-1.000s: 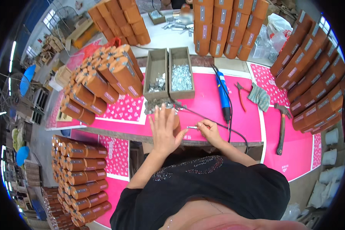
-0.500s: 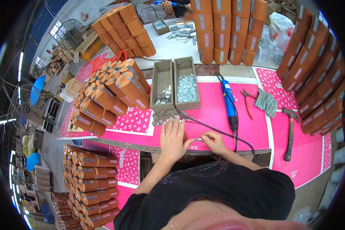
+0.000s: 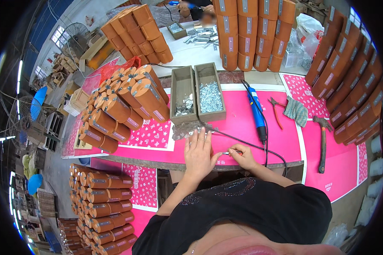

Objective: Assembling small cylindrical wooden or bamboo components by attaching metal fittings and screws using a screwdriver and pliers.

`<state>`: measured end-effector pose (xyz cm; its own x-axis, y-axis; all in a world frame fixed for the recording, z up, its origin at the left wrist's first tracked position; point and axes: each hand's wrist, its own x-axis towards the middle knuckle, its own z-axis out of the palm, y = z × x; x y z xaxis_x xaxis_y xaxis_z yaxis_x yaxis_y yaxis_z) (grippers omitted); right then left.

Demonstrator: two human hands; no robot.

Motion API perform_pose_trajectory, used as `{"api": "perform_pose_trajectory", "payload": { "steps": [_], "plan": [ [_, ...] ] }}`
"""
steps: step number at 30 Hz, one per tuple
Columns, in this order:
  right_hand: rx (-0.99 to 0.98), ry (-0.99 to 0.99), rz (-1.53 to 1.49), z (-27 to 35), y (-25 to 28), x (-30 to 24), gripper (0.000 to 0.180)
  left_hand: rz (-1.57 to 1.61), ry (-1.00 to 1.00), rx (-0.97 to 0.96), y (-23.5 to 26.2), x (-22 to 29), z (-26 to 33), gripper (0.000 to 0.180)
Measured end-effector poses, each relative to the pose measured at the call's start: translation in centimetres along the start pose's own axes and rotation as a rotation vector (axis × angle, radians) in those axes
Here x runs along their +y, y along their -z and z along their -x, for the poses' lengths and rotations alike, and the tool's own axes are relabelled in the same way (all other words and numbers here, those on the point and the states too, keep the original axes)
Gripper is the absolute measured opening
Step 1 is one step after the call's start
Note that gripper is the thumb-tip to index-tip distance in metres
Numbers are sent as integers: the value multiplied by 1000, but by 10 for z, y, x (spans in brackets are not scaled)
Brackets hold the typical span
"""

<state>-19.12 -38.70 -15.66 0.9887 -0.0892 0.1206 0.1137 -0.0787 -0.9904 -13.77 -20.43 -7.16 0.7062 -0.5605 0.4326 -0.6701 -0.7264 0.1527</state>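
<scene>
My left hand [image 3: 199, 154] lies flat near the front edge of the pink-covered table, palm down, fingers stretched toward the trays. In my right hand [image 3: 243, 157] is a small red-handled tool [image 3: 239, 152] with a thin metal shaft, pointing at my left thumb. Just beyond my left fingertips a patch of grey metal pieces [image 3: 183, 129] lies on the table. Behind it stand two wooden trays side by side. The left tray [image 3: 181, 83] holds small metal pieces, the right tray [image 3: 205, 72] silvery screws or similar small hardware.
A blue electric screwdriver [image 3: 257, 112] and its black cable lie to the right, with red-handled pliers [image 3: 277, 114], a greenish cloth [image 3: 295, 112] and a hammer [image 3: 322, 146]. Brown cylinders [image 3: 149, 95] with metal strips are stacked all around. Across the table, a person's hand [image 3: 183, 6] holds a blue tool.
The view has shifted slightly, so table items sit a little differently in it. My hands keep nearly the same pose and place; my right hand still holds the red-handled tool.
</scene>
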Motion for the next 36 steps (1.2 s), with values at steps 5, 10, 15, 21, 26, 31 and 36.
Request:
{"api": "perform_pose_trajectory", "payload": {
  "steps": [5,10,15,21,26,31,36],
  "plan": [
    [14,-11,24,1,-1,3,16,119,-11,-54,8,-3,1,72],
    [19,-18,72,1,0,2,16,608,-4,-228,29,-28,-5,71],
    [30,-39,-9,-1,-2,4,16,721,71,173,36,-35,-8,59],
    [16,-21,42,-2,-3,0,16,312,36,230,-2,-26,8,54],
    [30,-36,22,1,0,1,15,388,53,265,-12,-24,7,56],
    [34,5,31,2,-2,-1,14,365,-72,401,-18,-25,6,44],
    [28,-2,79,0,-2,3,14,410,-69,473,-26,-29,5,39]
  ]
}}
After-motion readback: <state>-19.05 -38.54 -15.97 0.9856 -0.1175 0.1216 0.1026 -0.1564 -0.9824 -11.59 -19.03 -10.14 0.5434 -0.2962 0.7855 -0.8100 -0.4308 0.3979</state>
